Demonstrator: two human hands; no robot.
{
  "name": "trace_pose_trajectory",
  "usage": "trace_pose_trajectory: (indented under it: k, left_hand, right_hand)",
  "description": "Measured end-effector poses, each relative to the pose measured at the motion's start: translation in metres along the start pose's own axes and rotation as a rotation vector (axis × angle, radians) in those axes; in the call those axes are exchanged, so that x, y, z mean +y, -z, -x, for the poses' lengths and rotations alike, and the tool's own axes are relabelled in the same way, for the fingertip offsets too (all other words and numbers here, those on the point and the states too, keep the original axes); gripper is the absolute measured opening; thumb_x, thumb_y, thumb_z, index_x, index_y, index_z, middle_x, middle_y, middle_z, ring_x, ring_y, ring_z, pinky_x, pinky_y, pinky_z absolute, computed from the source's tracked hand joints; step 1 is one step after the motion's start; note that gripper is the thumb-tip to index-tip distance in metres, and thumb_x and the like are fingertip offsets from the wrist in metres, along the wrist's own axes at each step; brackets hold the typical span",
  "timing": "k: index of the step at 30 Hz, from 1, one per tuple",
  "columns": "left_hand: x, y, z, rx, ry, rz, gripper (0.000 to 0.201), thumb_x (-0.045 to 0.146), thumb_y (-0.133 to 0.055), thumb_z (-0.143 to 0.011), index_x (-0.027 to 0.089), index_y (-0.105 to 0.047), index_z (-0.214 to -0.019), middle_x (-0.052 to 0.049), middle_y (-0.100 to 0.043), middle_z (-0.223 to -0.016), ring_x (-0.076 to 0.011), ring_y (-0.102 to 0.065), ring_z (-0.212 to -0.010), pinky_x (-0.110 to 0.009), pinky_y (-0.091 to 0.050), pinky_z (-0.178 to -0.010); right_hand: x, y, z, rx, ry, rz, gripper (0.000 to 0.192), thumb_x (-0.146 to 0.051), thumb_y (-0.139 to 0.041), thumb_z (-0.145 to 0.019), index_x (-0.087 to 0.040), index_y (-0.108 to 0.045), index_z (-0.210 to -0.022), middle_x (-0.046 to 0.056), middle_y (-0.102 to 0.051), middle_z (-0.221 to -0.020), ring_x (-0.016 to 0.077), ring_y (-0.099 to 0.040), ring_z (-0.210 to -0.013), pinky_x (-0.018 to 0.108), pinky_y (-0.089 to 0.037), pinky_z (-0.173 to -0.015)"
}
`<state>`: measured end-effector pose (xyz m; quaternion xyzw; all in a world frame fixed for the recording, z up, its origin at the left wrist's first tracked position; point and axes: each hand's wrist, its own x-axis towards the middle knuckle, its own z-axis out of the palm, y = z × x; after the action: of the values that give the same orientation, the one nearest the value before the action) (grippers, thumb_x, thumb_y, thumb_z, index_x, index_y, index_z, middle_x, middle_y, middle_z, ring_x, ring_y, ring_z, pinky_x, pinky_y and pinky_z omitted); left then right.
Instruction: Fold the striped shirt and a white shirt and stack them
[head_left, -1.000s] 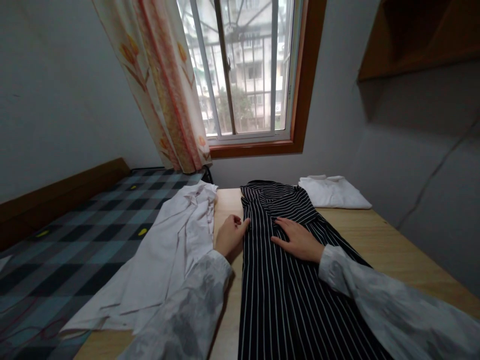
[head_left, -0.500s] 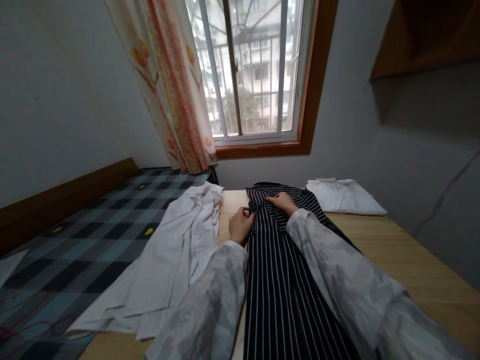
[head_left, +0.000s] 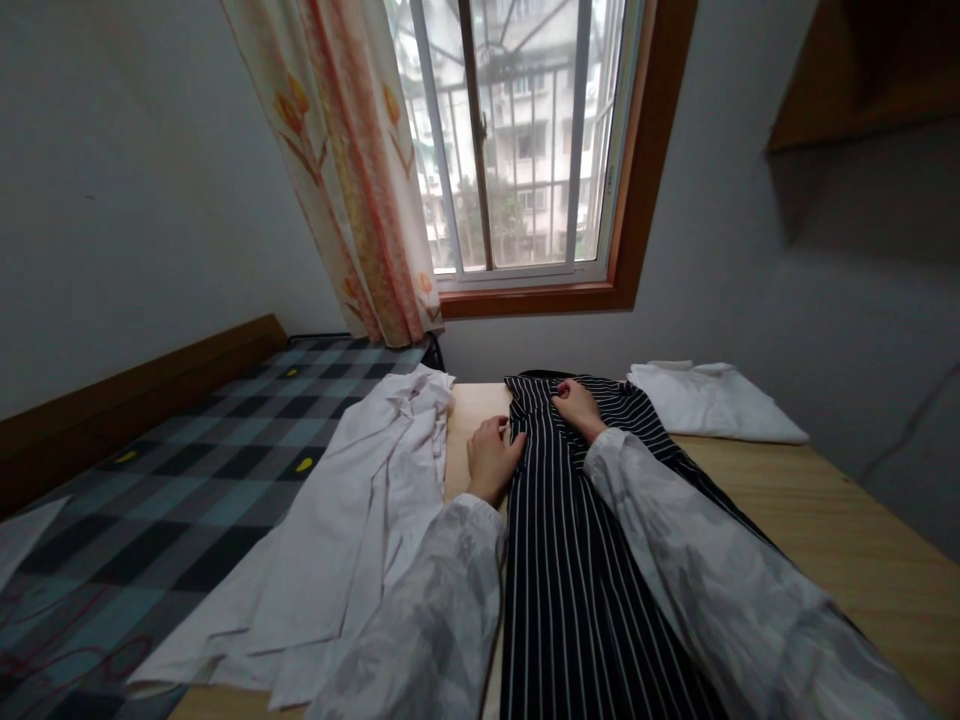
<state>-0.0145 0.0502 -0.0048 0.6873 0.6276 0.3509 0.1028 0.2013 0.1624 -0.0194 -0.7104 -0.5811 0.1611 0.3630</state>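
Your sleeves cover much of the black shirt with thin white stripes, which lies flat along the pale wooden worktop, its collar end toward the window; its near end runs out of view at the bottom edge. Your left hand rests at the shirt's left edge, fingers loosely curled; whether they pinch the cloth is hard to tell. Your right hand lies near the collar, fingers bent onto the fabric, grip unclear. Left of the shirt a rumpled white garment drapes off the worktop; right of it sits a folded white garment.
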Motion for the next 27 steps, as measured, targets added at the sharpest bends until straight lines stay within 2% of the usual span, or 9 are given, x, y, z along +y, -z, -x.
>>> trace_pose_trajectory:
  k: [3,6,9,11,14,17,19,23,27]
  left_hand:
    - [0.002,0.002,0.0,-0.013,0.001,-0.01,0.032,0.035,-0.079,-0.093,0.023,-0.073,-0.122,-0.008,-0.081,-0.117,-0.028,-0.074,-0.111,-0.04,-0.049,-0.101]
    - [0.003,0.003,0.0,-0.035,0.02,-0.013,0.029,0.032,-0.079,-0.092,0.023,-0.073,-0.12,-0.004,-0.082,-0.101,-0.0269,-0.075,-0.103,-0.039,-0.049,-0.097]
    - [0.002,0.002,0.0,-0.055,0.031,-0.004,0.02,0.031,-0.077,-0.094,0.024,-0.073,-0.113,-0.002,-0.081,-0.092,-0.0254,-0.076,-0.099,-0.038,-0.049,-0.096]
    - [0.001,0.002,0.0,-0.059,0.039,0.005,0.016,0.029,-0.075,-0.094,0.024,-0.074,-0.109,-0.002,-0.081,-0.091,-0.0251,-0.077,-0.098,-0.038,-0.049,-0.096]
    - [0.001,0.002,0.0,-0.053,0.063,0.008,0.014,0.025,-0.071,-0.094,0.025,-0.074,-0.108,-0.002,-0.081,-0.092,-0.0256,-0.077,-0.099,-0.038,-0.05,-0.096]
    - [0.002,0.003,-0.001,-0.054,0.07,0.0,0.016,0.024,-0.07,-0.093,0.026,-0.074,-0.108,-0.002,-0.081,-0.093,-0.0256,-0.077,-0.101,-0.038,-0.05,-0.096]
    - [0.002,0.004,-0.001,-0.054,0.072,-0.005,0.017,0.024,-0.069,-0.093,0.026,-0.075,-0.109,-0.002,-0.081,-0.094,-0.0255,-0.077,-0.101,-0.037,-0.05,-0.096]
    - [0.001,0.005,-0.003,-0.038,0.099,-0.018,0.019,0.024,-0.067,-0.094,0.025,-0.074,-0.112,-0.003,-0.082,-0.096,-0.0255,-0.077,-0.101,-0.037,-0.049,-0.095]
    - [-0.002,0.004,-0.004,-0.003,0.116,-0.033,0.018,0.025,-0.066,-0.096,0.025,-0.073,-0.112,-0.003,-0.081,-0.095,-0.0253,-0.076,-0.102,-0.038,-0.047,-0.098]
  right_hand:
    - [0.0,0.0,0.01,0.073,0.088,0.02,0.047,-0.029,-0.069,-0.094,-0.017,-0.068,-0.139,0.013,-0.08,-0.119,0.0286,-0.074,-0.112,0.038,-0.054,-0.103]
    - [-0.006,0.003,0.024,0.106,0.343,0.085,0.046,-0.031,-0.066,-0.097,-0.016,-0.068,-0.141,0.016,-0.073,-0.14,0.0311,-0.066,-0.131,0.043,-0.049,-0.116]
    - [-0.008,0.007,0.04,-0.028,0.583,0.121,0.046,-0.034,-0.065,-0.1,-0.019,-0.07,-0.144,0.014,-0.064,-0.157,0.0301,-0.056,-0.147,0.045,-0.038,-0.128]
    - [-0.006,0.009,0.049,-0.176,0.658,0.145,0.055,-0.041,-0.063,-0.104,-0.019,-0.063,-0.155,0.013,-0.056,-0.167,0.0285,-0.049,-0.156,0.044,-0.032,-0.133]
    - [-0.001,0.009,0.057,-0.38,0.623,0.224,0.07,-0.054,-0.054,-0.109,-0.017,-0.049,-0.169,0.014,-0.04,-0.178,0.0302,-0.034,-0.167,0.048,-0.023,-0.137]
    - [0.004,0.011,0.057,-0.442,0.536,0.28,0.076,-0.063,-0.043,-0.112,-0.019,-0.04,-0.174,0.012,-0.029,-0.183,0.0314,-0.02,-0.172,0.052,-0.014,-0.139]
    - [0.007,0.016,0.056,-0.447,0.502,0.281,0.077,-0.067,-0.04,-0.112,-0.022,-0.039,-0.174,0.01,-0.026,-0.184,0.0302,-0.018,-0.172,0.051,-0.012,-0.139]
    - [0.022,0.04,0.055,-0.339,0.459,0.275,0.075,-0.066,-0.046,-0.111,-0.02,-0.046,-0.17,0.013,-0.034,-0.181,0.0313,-0.026,-0.17,0.049,-0.017,-0.138]
    - [0.052,0.083,0.06,-0.07,0.412,0.326,0.061,-0.052,-0.056,-0.109,-0.011,-0.061,-0.154,0.022,-0.058,-0.162,0.0335,-0.052,-0.152,0.043,-0.034,-0.13]
